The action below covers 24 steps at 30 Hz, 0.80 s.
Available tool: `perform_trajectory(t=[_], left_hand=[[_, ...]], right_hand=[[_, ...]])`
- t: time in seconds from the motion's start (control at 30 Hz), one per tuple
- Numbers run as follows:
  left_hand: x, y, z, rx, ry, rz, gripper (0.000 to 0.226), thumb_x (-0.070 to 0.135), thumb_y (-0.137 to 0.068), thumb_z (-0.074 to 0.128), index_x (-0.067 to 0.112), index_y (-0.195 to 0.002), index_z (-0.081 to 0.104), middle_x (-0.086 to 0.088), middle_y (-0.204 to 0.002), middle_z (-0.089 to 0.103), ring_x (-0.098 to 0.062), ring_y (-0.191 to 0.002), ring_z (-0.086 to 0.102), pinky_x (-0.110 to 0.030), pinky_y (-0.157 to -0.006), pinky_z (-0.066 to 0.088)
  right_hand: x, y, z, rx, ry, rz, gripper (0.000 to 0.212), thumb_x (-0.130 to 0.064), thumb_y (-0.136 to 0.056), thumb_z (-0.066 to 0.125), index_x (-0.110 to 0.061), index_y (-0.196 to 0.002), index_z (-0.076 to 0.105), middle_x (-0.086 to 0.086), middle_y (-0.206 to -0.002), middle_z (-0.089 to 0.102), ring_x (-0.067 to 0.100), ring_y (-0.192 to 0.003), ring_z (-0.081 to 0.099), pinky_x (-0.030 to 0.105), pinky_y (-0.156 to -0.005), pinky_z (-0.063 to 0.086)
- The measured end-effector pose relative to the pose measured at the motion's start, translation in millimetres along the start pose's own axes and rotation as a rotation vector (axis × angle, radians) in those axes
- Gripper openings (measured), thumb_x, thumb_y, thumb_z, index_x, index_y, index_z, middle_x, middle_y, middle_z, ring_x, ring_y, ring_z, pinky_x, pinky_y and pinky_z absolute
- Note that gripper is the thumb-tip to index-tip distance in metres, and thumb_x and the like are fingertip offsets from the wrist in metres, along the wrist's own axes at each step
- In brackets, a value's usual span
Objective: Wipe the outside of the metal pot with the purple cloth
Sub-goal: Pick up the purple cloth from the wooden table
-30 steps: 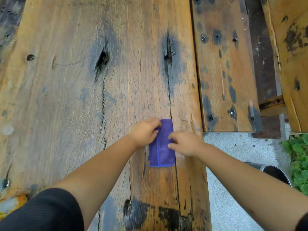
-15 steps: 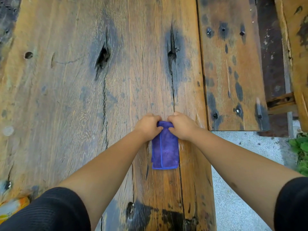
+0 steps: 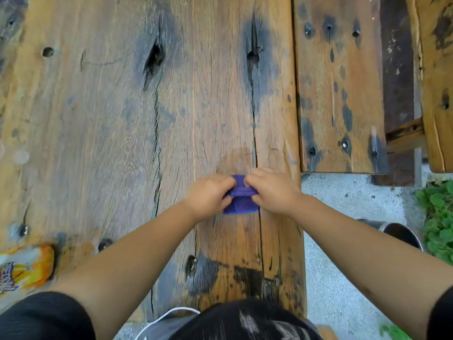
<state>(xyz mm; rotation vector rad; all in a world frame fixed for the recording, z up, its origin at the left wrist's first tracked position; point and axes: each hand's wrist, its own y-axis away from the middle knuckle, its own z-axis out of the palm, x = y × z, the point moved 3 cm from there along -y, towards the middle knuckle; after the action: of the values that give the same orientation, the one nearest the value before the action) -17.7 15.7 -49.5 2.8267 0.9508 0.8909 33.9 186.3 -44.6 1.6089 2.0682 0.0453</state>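
The purple cloth [image 3: 241, 201] lies folded small on the weathered wooden table [image 3: 103, 123], near its right edge. My left hand [image 3: 208, 195] pinches the cloth's left side and my right hand [image 3: 272, 190] pinches its right side, with the far edge doubled back toward me. The metal pot [image 3: 399, 233] stands on the concrete ground to the right, below the table, partly hidden behind my right forearm. Only its dark rim and part of its wall show.
An orange snack packet [image 3: 24, 268] lies at the table's near left edge. A lower wooden bench [image 3: 340, 89] runs along the right of the table. Green plants [image 3: 438, 217] grow on the ground beside the pot.
Both hands have folded the cloth's far end back toward me, so the cloth is now shorter. The view has dropped, bringing the pot and the packet into sight.
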Motion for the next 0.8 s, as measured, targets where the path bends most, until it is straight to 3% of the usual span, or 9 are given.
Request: perform_trajectory(t=[0.13,0.23,0.3,0.37,0.47,0.57,0.63,0.7,0.8], left_hand=[[7.8,26.1,30.2,-0.158,-0.27,0.062,0.029,0.029,-0.09,0.055,0.018,-0.116,0.062,-0.003,-0.14,0.055,-0.026,-0.13,0.048,-0.039,-0.095,0.036],[4.2,34.2,39.7,-0.168,-0.244,-0.003,0.038,0.04,-0.091,0.051,0.02,-0.122,0.06,0.0,-0.151,0.045,-0.024,-0.139,0.04,-0.039,-0.102,0.03],[2.5,30.3,38.2,-0.154,-0.146,-0.065,0.036,0.044,-0.091,0.051,0.022,-0.118,0.061,0.003,-0.146,0.051,-0.022,-0.135,0.042,-0.039,-0.102,0.031],[0.7,20.8,33.4,-0.111,-0.034,-0.131,0.031,0.041,-0.091,0.054,0.021,-0.114,0.061,0.004,-0.128,0.062,-0.022,-0.124,0.049,-0.038,-0.098,0.035],[-2.9,1.5,27.4,-0.036,-0.034,-0.199,0.034,0.041,-0.09,0.054,0.019,-0.117,0.055,0.001,-0.114,0.062,-0.023,-0.111,0.052,-0.037,-0.093,0.036],[-9.1,-14.9,29.3,-0.077,-0.098,-0.278,0.05,0.05,-0.088,0.055,0.022,-0.128,0.049,-0.001,-0.124,0.05,-0.025,-0.116,0.045,-0.041,-0.095,0.04],[-13.7,-21.2,34.3,-0.172,-0.122,-0.318,0.056,0.056,-0.087,0.055,0.024,-0.132,0.048,-0.003,-0.129,0.045,-0.027,-0.119,0.04,-0.043,-0.098,0.038],[-16.0,-22.2,38.0,-0.21,-0.096,-0.328,0.05,0.056,-0.085,0.058,0.023,-0.123,0.053,-0.002,-0.124,0.046,-0.026,-0.116,0.04,-0.042,-0.098,0.038],[-12.7,-15.9,36.3,-0.185,0.171,-0.336,0.031,0.04,-0.082,0.068,0.018,-0.095,0.051,-0.001,-0.098,0.059,-0.023,-0.095,0.054,-0.037,-0.08,0.046]], right_hand=[[-12.0,24.0,28.2,-0.068,0.199,-0.044,0.024,-0.032,-0.079,0.061,-0.022,-0.101,0.057,-0.001,-0.112,0.056,0.023,-0.108,0.051,0.037,-0.078,0.042],[-12.7,31.0,41.1,-0.106,0.206,-0.047,0.036,-0.044,-0.084,0.057,-0.023,-0.112,0.059,-0.003,-0.124,0.053,0.021,-0.116,0.048,0.039,-0.087,0.042],[-8.3,26.2,37.2,-0.107,0.085,-0.001,0.035,-0.047,-0.09,0.054,-0.023,-0.113,0.063,-0.005,-0.125,0.054,0.02,-0.118,0.047,0.038,-0.091,0.043],[-2.0,17.9,30.0,-0.084,-0.086,0.097,0.031,-0.045,-0.092,0.055,-0.022,-0.11,0.064,-0.003,-0.119,0.058,0.022,-0.114,0.05,0.039,-0.092,0.044],[5.6,6.8,24.5,0.065,-0.036,0.247,0.044,-0.047,-0.086,0.063,-0.024,-0.122,0.053,0.0,-0.122,0.052,0.023,-0.116,0.047,0.038,-0.091,0.042],[12.7,-2.1,30.0,-0.073,-0.084,0.402,0.07,-0.053,-0.079,0.066,-0.027,-0.139,0.04,0.002,-0.145,0.032,0.027,-0.133,0.027,0.045,-0.105,0.031],[18.6,-5.4,33.3,-0.151,-0.122,0.433,0.061,-0.054,-0.078,0.065,-0.029,-0.131,0.047,0.002,-0.152,0.023,0.028,-0.137,0.017,0.048,-0.108,0.022],[21.3,-6.1,33.8,-0.124,-0.164,0.403,0.043,-0.05,-0.076,0.067,-0.031,-0.111,0.054,-0.003,-0.144,0.032,0.025,-0.132,0.022,0.044,-0.102,0.022],[17.3,-0.3,34.0,-0.091,-0.372,0.327,0.026,-0.031,-0.074,0.068,-0.028,-0.088,0.046,-0.007,-0.101,0.055,0.021,-0.103,0.047,0.031,-0.077,0.034]])
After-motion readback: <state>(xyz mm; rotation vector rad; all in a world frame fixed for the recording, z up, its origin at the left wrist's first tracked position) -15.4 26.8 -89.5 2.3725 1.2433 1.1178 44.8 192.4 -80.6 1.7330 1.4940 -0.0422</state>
